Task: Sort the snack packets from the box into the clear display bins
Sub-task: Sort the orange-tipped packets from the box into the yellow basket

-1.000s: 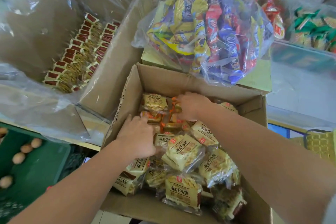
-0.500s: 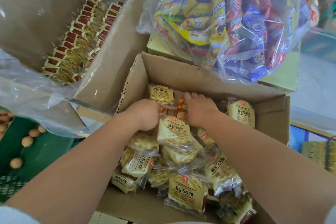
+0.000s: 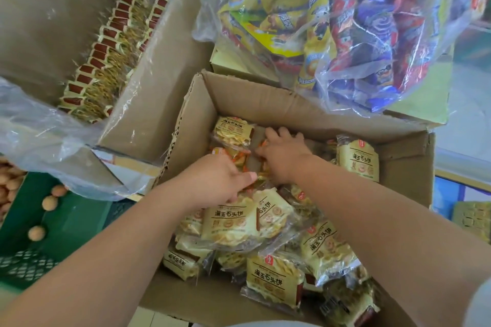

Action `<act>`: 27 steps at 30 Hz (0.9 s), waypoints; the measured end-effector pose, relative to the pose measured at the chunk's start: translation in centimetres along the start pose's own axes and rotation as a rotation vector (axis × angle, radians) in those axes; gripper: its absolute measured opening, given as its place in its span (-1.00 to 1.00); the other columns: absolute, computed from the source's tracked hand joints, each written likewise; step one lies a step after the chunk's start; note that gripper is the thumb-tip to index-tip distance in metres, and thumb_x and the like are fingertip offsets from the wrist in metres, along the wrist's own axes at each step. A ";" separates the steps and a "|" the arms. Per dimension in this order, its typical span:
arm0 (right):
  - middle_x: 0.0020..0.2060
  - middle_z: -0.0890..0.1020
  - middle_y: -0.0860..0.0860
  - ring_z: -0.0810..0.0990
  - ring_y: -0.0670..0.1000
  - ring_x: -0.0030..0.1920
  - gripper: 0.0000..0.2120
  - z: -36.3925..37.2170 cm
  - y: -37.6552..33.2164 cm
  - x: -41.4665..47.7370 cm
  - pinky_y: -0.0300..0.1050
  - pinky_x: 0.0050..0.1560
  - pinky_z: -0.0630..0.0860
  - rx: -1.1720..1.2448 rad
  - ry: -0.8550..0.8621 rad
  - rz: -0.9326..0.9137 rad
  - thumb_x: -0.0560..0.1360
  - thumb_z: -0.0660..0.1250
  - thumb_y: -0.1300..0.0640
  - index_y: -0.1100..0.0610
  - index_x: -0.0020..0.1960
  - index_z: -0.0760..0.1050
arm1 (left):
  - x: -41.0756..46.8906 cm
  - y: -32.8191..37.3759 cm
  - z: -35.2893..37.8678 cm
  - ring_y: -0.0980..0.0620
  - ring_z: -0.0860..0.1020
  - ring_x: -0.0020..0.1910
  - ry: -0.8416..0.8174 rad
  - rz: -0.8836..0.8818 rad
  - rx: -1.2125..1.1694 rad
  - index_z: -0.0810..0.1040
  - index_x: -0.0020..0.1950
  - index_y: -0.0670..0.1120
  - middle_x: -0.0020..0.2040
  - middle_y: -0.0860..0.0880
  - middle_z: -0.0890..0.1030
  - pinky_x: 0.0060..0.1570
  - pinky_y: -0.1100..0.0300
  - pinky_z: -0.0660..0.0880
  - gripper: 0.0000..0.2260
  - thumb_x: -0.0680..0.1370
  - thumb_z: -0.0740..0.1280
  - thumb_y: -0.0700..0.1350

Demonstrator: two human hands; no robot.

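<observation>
An open cardboard box (image 3: pixel 279 106) in front of me holds several cream-yellow snack packets (image 3: pixel 233 223) with brown print. Both my hands are inside it near the far wall. My left hand (image 3: pixel 215 180) has its fingers curled among the packets and grips orange-marked packets below it. My right hand (image 3: pixel 284 154) reaches down beside it, fingers curled round orange-and-clear packets (image 3: pixel 239 159). What lies under the palms is hidden. One packet (image 3: pixel 357 159) stands upright at the box's right side.
A larger plastic-lined box (image 3: pixel 148 82) at the left holds rows of red-topped packets (image 3: pixel 106 56). A clear bag of colourful snacks (image 3: pixel 353 24) sits behind on a yellow-green carton. A green crate (image 3: pixel 66 220) with round brown items stands at the lower left.
Both hands have pushed deeper toward the far side of the box and closer together among the orange packets. The camera has moved nearer and tilted down.
</observation>
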State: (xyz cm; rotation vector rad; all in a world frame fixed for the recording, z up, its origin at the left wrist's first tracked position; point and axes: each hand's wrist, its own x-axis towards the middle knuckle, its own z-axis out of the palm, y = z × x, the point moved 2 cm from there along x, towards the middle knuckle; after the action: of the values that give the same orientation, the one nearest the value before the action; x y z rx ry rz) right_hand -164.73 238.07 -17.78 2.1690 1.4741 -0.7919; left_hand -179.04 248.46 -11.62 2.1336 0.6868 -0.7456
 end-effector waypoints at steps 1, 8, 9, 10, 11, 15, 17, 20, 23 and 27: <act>0.36 0.25 0.10 0.25 0.25 0.34 -0.26 -0.1 -0.1 -0.1 0.33 0.23 0.38 -0.005 0.002 0.005 0.33 0.52 -0.23 -0.20 0.44 0.35 | 0.2 0.1 0.5 0.19 0.51 -0.51 0.020 0.029 0.105 0.62 -0.44 -0.13 -0.59 0.10 0.52 -0.48 0.30 0.32 -0.43 0.56 0.33 0.29; 0.27 0.30 0.08 0.32 0.20 0.25 -0.52 -0.6 0.2 -0.8 0.23 0.14 0.48 0.033 0.052 0.010 0.39 0.47 -0.19 -0.09 0.26 0.56 | 1.7 0.5 1.2 0.09 0.49 -0.30 0.152 -0.020 0.263 0.49 -0.28 0.02 -0.28 0.07 0.55 -0.41 0.17 0.33 -0.52 0.28 0.54 0.39; 0.26 0.30 0.07 0.33 0.19 0.23 -0.50 -0.7 0.5 -1.0 0.23 0.13 0.48 0.058 0.054 0.015 0.37 0.48 -0.22 -0.09 0.25 0.57 | 1.9 0.4 0.9 0.06 0.54 -0.19 0.144 -0.045 0.238 0.56 -0.13 0.01 -0.12 0.05 0.60 -0.31 0.15 0.44 -0.47 0.23 0.56 0.40; 0.25 0.30 0.06 0.33 0.19 0.23 -0.49 -0.9 0.8 -1.2 0.23 0.13 0.48 0.082 0.055 0.020 0.36 0.49 -0.24 -0.09 0.25 0.57 | 2.1 0.4 0.6 0.00 0.58 -0.01 0.115 -0.072 0.236 0.59 0.10 -0.02 0.09 0.01 0.60 -0.12 0.10 0.55 -0.33 0.21 0.57 0.40; 0.25 0.30 0.06 0.33 0.19 0.23 -0.48 -1.0 1.0 -1.4 0.23 0.14 0.47 0.104 0.057 0.026 0.35 0.50 -0.24 -0.08 0.25 0.57 | 2.4 0.3 0.2 -0.07 0.56 0.19 0.070 -0.100 0.253 0.52 0.35 -0.05 0.28 -0.06 0.54 0.11 0.04 0.57 -0.13 0.19 0.58 0.41; 0.27 0.29 0.07 0.33 0.20 0.27 -0.49 -1.1 1.5 -2.0 0.25 0.15 0.47 0.144 0.063 0.079 0.37 0.54 -0.15 -0.06 0.27 0.55 | 3.3 0.4 -0.8 -0.16 0.40 0.47 -0.203 -0.208 0.344 0.19 0.63 -0.14 0.56 -0.16 0.30 0.38 -0.01 0.48 0.18 0.19 0.66 0.28; 0.29 0.28 0.08 0.32 0.20 0.29 -0.48 -0.6 1.7 -2.3 0.25 0.14 0.47 0.119 0.048 0.132 0.41 0.52 -0.05 -0.06 0.33 0.49 | 3.4 0.6 -0.7 -0.15 0.44 0.45 -0.324 -0.225 0.463 0.19 0.62 -0.18 0.56 -0.16 0.34 0.35 -0.01 0.51 0.16 0.20 0.69 0.20; 0.33 0.27 0.10 0.29 0.23 0.31 -0.44 0.1 1.6 -2.4 0.32 0.18 0.44 0.063 -0.003 0.203 0.46 0.45 0.05 -0.06 0.42 0.40 | 3.3 0.4 0.1 -0.14 0.50 0.37 -0.399 -0.202 0.571 0.25 0.59 -0.18 0.52 -0.17 0.39 0.30 -0.02 0.56 -0.01 0.32 0.64 0.13; 0.36 0.25 0.12 0.27 0.24 0.32 -0.50 0.2 1.5 -2.1 0.37 0.19 0.42 0.046 -0.013 0.220 0.52 0.33 0.13 -0.02 0.44 0.40 | 3.7 -0.3 0.3 -0.09 0.50 0.27 -0.286 -0.220 0.366 0.35 0.52 -0.15 0.48 -0.13 0.40 0.29 -0.04 0.56 -0.26 0.43 0.50 0.09; 0.35 0.26 0.14 0.28 0.25 0.31 -0.49 0.6 1.3 -1.8 0.41 0.19 0.39 0.014 -0.020 0.235 0.50 0.31 0.13 0.03 0.45 0.39 | 4.9 -1.2 0.3 -0.18 0.54 0.24 0.089 -0.223 0.189 0.52 0.28 -0.14 0.33 -0.21 0.52 0.21 0.02 0.49 -0.67 0.64 0.29 0.06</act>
State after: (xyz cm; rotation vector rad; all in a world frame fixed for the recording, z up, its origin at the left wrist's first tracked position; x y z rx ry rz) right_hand -164.18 235.99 -17.02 2.2843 1.1782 -0.7394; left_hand -176.56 249.99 -15.80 2.2962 0.9465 -0.8672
